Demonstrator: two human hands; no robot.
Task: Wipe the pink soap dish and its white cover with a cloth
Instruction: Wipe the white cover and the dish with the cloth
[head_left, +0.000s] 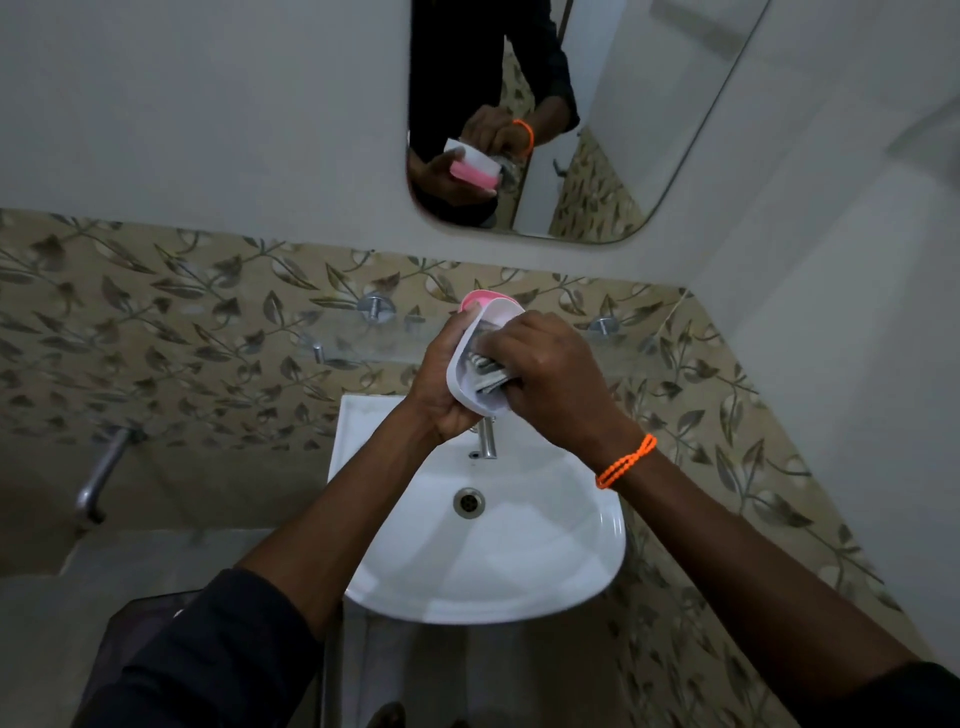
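Observation:
My left hand (441, 384) grips the white cover (470, 387) and the pink soap dish (477, 300) together, raised above the basin. The cover faces me with its hollow side open, and the pink dish peeks out behind its far end. My right hand (550, 379) presses a grey striped cloth (485, 374) into the hollow of the cover. Most of the cloth is hidden under my right fingers. The mirror shows both hands, the pink dish and the white cover from the other side.
A white wash basin (519, 582) with a drain (468, 502) and a steel tap (487, 439) lies below my hands. A mirror (597, 156) hangs above. A glass shelf on steel brackets (378, 307) runs along the leaf-patterned tiles. A wall tap (101, 478) sticks out at left.

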